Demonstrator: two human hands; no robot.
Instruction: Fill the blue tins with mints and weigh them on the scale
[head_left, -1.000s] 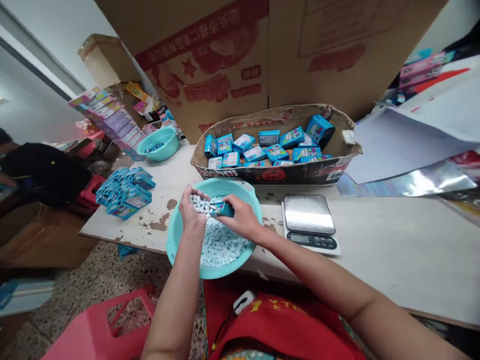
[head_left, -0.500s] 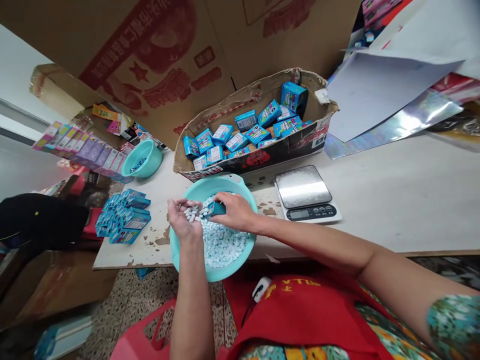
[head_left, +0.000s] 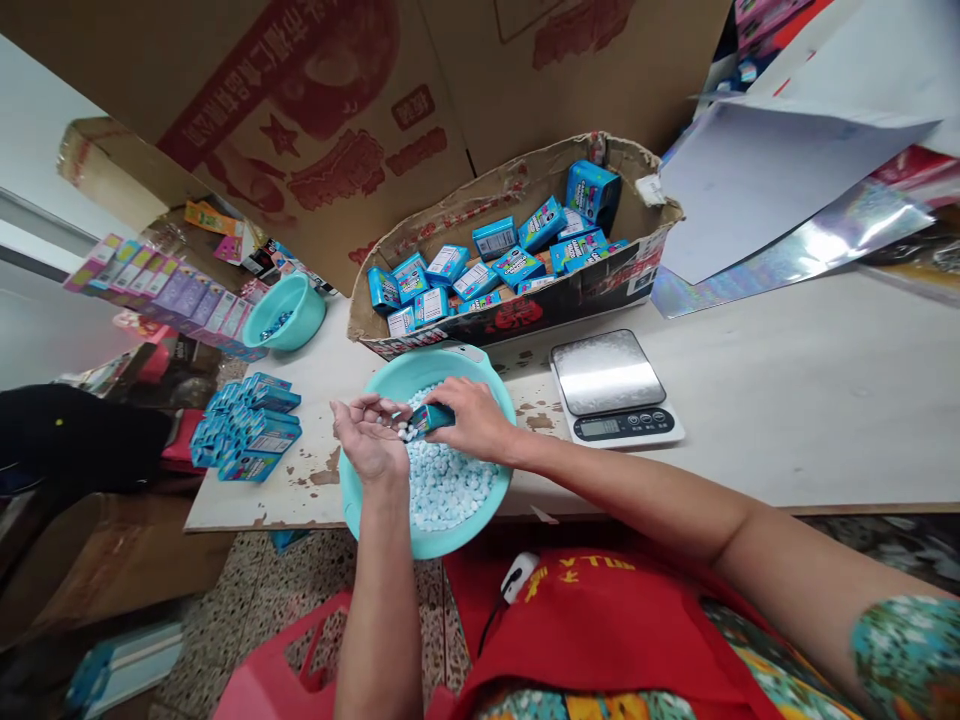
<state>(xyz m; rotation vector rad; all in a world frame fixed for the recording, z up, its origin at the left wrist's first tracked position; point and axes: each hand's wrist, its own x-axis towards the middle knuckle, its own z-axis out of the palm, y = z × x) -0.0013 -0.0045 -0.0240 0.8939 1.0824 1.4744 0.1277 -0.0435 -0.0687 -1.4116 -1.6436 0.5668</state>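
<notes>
My right hand point(head_left: 476, 420) grips a small blue candy box point(head_left: 433, 418), tilted with its mouth toward my left palm. My left hand point(head_left: 373, 435) is cupped palm up, fingers apart, touching or close to the box's mouth. A few white candies point(head_left: 406, 432) lie between the palm's edge and the box; the rest of the palm looks bare. Both hands are over a turquoise basin point(head_left: 356, 505) holding many pale blue-white candies point(head_left: 450, 490). What is inside the box is hidden.
Behind the basin stands a cut-down carton point(head_left: 517, 318) with several blue boxes. A digital scale point(head_left: 611, 385) lies to the right. On the left are a stack of blue boxes point(head_left: 251, 425), a smaller turquoise bowl point(head_left: 304, 315) and a row of pink-purple boxes point(head_left: 180, 295).
Most of the candies that lay in my left palm are gone from it. The box in my right hand has stayed near the same spot, by the left fingers.
</notes>
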